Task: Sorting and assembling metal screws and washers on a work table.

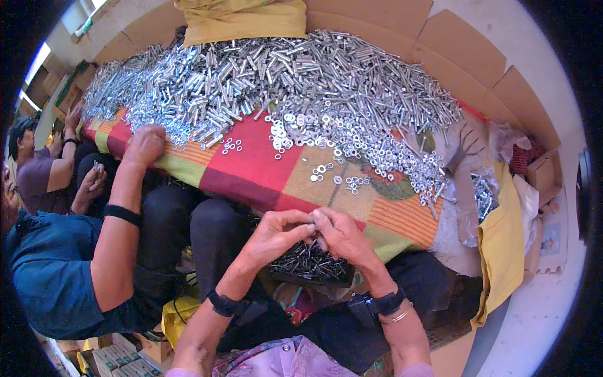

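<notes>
My left hand (276, 236) and my right hand (343, 234) meet at the fingertips, just off the near edge of the table. Both are closed in a pinch. Whatever lies between the fingers is too small and too covered to name. Directly below them a dark tray (344, 276) holds a heap of metal bolts (308, 260). Ahead on the checked cloth (245, 166) lie small groups of washers (322, 169) and nuts (358, 182).
A long mound of silvery bolts (270, 75) covers the table's far side, backed by cardboard (458, 50). More washers (295, 122) and nuts (408, 160) spread before it. At left a co-worker's hand (147, 144) touches the pile. A hand rake (461, 154) and yellow cloth (499, 245) are at right.
</notes>
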A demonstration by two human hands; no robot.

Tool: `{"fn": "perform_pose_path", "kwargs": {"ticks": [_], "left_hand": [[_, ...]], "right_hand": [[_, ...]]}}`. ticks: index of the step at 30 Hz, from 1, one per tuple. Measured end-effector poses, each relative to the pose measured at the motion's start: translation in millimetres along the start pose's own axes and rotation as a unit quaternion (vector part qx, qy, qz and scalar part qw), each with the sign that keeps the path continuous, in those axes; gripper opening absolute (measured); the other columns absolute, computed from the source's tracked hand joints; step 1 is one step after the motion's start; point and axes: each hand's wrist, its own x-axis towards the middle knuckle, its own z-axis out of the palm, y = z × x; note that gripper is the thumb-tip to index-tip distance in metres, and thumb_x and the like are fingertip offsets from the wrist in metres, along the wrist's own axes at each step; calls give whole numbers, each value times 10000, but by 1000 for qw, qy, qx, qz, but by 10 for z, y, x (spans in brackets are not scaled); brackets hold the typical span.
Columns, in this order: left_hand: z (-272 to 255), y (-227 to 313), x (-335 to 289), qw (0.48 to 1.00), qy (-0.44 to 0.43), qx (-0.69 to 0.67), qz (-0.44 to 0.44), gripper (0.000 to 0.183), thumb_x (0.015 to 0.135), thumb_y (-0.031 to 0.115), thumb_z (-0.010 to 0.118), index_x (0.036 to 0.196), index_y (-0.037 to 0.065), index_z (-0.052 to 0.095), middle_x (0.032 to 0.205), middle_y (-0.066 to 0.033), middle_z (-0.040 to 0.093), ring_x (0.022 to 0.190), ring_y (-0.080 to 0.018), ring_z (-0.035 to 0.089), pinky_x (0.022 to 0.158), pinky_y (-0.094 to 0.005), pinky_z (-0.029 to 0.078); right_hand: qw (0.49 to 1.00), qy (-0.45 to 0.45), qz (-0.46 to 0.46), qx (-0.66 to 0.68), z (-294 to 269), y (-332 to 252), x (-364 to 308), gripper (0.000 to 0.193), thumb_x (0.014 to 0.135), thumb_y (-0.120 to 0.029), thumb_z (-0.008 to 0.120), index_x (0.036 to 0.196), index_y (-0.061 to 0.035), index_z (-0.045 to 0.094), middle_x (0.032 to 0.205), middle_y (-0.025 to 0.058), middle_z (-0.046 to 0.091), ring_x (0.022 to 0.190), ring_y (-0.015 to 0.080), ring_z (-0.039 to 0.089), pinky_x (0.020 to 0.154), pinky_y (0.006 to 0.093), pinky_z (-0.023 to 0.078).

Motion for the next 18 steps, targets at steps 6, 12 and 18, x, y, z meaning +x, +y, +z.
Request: {"fn": "perform_pose_path", "kwargs": {"ticks": [6,12,18], "left_hand": [[-55,35,516,967,182,139,115,226,836,125,593,994,-35,616,916,-73,635,863,-168,590,758,-288,462],[-10,-110,948,741,232,546,314,143,766,129,602,878,40,609,957,-107,576,937,-298,525,816,-409,404],[69,-60,757,785,249,482,299,80,752,87,609,818,48,587,896,-99,585,857,-289,553,780,-400,408]], "right_hand": [[944,105,-13,313,-148,106,76,261,926,-268,467,1023,-51,575,627,-15,500,475,46,437,397,197,390],[907,174,-35,381,-218,104,70,210,895,-222,528,1046,-78,546,660,-5,509,470,58,417,414,217,386],[908,173,-20,382,-228,52,65,178,876,-199,544,994,-66,561,607,-16,481,461,52,422,410,210,391]]}}
